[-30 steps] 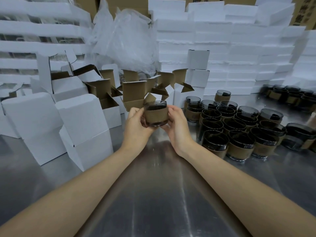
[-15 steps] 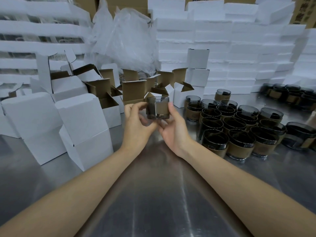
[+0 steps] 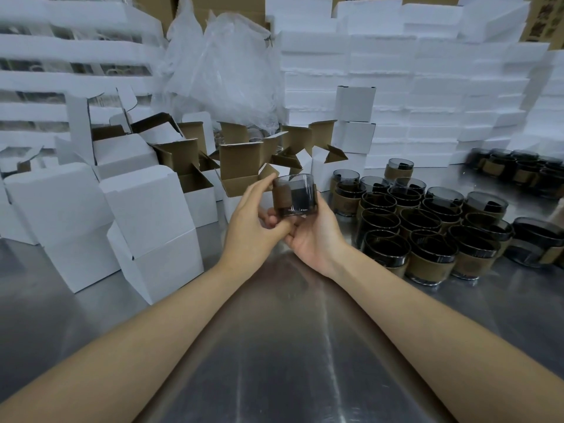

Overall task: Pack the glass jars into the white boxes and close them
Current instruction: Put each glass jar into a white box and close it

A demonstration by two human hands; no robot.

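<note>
Glass jar (image 3: 295, 195) held by both hands, left hand (image 3: 254, 221) and right hand (image 3: 314, 236), fingers curled round it. Judged fragile, slippery; best gripped at the cardboard band.

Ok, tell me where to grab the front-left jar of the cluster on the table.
Grip the front-left jar round its glass wall, coming from the left and front. It stands upright with bare table on those sides, while neighbouring jars crowd its right and back, likely leaving no room for fingers there.
</note>
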